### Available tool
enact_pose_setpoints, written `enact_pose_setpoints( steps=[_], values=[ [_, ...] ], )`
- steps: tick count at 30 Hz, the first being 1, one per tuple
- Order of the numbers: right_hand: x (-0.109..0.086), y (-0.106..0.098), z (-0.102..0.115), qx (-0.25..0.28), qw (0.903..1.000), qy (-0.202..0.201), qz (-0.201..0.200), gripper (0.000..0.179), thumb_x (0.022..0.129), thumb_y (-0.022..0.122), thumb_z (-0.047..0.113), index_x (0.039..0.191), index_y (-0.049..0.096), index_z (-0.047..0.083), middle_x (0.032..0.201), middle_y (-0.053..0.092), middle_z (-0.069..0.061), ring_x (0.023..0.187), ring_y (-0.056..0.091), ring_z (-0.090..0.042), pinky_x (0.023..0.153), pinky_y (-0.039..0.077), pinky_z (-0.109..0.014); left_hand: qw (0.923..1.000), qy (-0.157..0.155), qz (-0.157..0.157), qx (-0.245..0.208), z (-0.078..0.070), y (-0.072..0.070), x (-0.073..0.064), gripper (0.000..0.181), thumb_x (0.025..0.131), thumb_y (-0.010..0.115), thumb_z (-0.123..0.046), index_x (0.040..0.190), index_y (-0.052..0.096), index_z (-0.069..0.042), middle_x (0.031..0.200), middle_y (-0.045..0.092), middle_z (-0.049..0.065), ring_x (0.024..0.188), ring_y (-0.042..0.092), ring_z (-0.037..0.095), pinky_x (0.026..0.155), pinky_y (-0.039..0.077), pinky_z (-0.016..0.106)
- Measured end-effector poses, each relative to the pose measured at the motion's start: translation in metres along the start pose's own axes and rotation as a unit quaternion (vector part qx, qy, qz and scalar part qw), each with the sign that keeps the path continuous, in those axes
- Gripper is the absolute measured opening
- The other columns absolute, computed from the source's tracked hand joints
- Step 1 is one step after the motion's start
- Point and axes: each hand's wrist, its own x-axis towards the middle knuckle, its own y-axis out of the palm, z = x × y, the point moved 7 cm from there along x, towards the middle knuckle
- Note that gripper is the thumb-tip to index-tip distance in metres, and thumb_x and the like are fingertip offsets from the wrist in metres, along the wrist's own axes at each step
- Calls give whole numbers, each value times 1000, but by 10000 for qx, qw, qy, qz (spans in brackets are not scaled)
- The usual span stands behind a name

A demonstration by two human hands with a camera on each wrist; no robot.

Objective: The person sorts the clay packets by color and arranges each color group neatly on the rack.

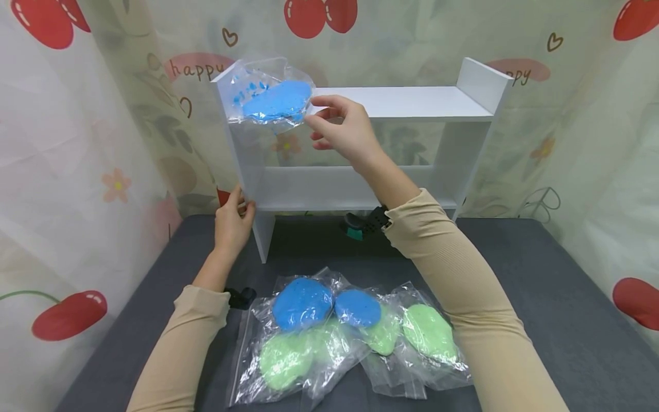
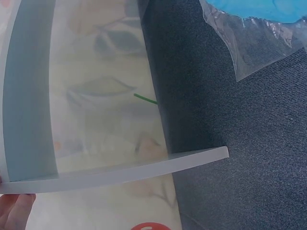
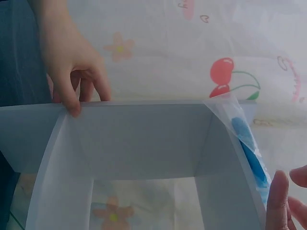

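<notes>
A clear plastic bag with blue clay-like material (image 1: pixel 280 102) lies on the top board of a white two-tier shelf (image 1: pixel 412 103), at its left end. My right hand (image 1: pixel 346 127) is at the bag's right edge, thumb and forefinger apart. In the right wrist view, the fingertips (image 3: pixel 277 196) are beside the bag (image 3: pixel 249 148) with a gap between them. My left hand (image 1: pixel 233 220) holds the shelf's left side panel at the lower board. The right wrist view shows its thumb on the panel's front edge; the other fingers are partly hidden behind.
On the dark table (image 1: pixel 515 274), in front of the shelf, several clear bags lie overlapping, with blue discs (image 1: pixel 302 303) and light green discs (image 1: pixel 428 332) inside. A patterned curtain (image 1: pixel 391 51) hangs behind and at both sides. A cable (image 1: pixel 543 200) shows at the back right.
</notes>
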Motion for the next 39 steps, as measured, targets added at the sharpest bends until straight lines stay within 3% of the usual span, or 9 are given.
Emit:
enact_pose_setpoints(
  steps=[13, 28, 39],
  values=[
    [-33, -13, -20, -345, 9980, -24, 533, 35, 90, 61, 18, 125, 57, 11, 104, 55, -4, 77, 63, -17, 73, 57, -30, 10000, 31, -48, -4, -1, -1, 1, 50, 94, 52, -11, 143, 39, -14, 121, 60, 26, 100, 65, 39, 81, 54, 47],
    [-71, -22, -45, -651, 9906, -177, 1189, 40, 90, 61, 15, 129, 53, 9, 98, 57, -6, 78, 65, -18, 74, 57, -30, 9999, 73, -111, -71, 1, 0, 0, 50, 93, 53, -9, 142, 41, -12, 121, 60, 27, 99, 65, 40, 80, 55, 47],
    [-98, -28, -82, -758, 9853, 276, 1507, 42, 90, 61, 14, 131, 51, 10, 101, 58, -12, 79, 65, -16, 76, 57, -32, 9999, 50, -111, -8, 0, 0, 0, 52, 93, 53, -8, 143, 39, -12, 120, 60, 28, 99, 65, 40, 79, 55, 47]
  ],
)
